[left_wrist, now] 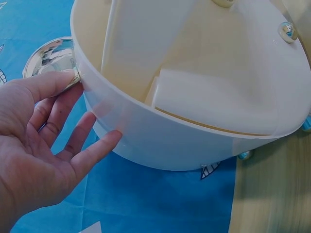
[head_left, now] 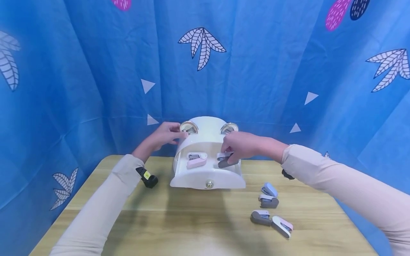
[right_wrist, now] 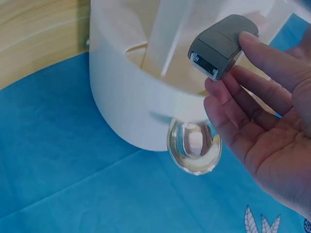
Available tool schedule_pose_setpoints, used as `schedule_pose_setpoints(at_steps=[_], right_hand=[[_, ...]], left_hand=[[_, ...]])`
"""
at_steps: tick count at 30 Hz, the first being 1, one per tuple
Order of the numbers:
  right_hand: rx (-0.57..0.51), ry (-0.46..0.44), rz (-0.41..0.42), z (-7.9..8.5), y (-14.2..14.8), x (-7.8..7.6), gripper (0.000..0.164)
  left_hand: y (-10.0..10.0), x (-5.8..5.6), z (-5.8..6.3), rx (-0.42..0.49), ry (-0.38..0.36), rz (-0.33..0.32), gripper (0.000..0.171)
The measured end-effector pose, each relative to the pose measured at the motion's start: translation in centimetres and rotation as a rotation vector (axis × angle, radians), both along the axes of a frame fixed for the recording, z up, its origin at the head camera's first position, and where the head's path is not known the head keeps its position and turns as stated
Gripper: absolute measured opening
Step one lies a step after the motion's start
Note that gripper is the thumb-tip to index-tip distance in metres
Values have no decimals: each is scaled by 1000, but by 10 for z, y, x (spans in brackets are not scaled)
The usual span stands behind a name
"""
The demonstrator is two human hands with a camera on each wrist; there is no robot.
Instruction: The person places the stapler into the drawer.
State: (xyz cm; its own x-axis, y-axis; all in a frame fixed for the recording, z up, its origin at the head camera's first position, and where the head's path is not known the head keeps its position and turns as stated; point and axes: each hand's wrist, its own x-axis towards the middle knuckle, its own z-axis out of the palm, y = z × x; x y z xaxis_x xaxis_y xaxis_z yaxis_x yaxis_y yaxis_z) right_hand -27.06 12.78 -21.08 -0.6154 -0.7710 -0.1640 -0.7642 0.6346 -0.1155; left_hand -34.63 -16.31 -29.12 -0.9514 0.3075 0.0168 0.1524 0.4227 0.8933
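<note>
At the centre of the head view, the right hand [head_left: 241, 145] pinches a gray stapler [head_left: 223, 164] between thumb and fingers at the open mouth of a white container [head_left: 208, 125]. The hold looks light, so a slackened thumb could let the stapler twist or slip. Released carelessly, it could knock the pink-and-white stapler [head_left: 196, 160] lying inside to its left. Whether the gray one already touches the container floor is hard to tell, as the hand covers part of it. Left of centre, the left hand [head_left: 163, 137] pinches a silver ear [left_wrist: 48, 57]; a hard tug there could tilt the container and slide its contents. Toward the lower right, a low-swinging right sleeve [head_left: 326, 174] could scatter four loose staplers [head_left: 269, 202].
</note>
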Motion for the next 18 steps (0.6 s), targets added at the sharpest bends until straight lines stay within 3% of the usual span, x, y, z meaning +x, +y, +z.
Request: schedule_pose_setpoints(at_steps=[3,7,18], right_hand=[[21,13,0,-5,-2,0,15],[20,62,18,-12,-3,0,20],[-77,137,-30,-31,-5,-1,28]], left_hand=[[0,1,0,-2,-6,6,32],[1,1,0,-2,-3,11,32],[2,0,-5,17,19,9,31]])
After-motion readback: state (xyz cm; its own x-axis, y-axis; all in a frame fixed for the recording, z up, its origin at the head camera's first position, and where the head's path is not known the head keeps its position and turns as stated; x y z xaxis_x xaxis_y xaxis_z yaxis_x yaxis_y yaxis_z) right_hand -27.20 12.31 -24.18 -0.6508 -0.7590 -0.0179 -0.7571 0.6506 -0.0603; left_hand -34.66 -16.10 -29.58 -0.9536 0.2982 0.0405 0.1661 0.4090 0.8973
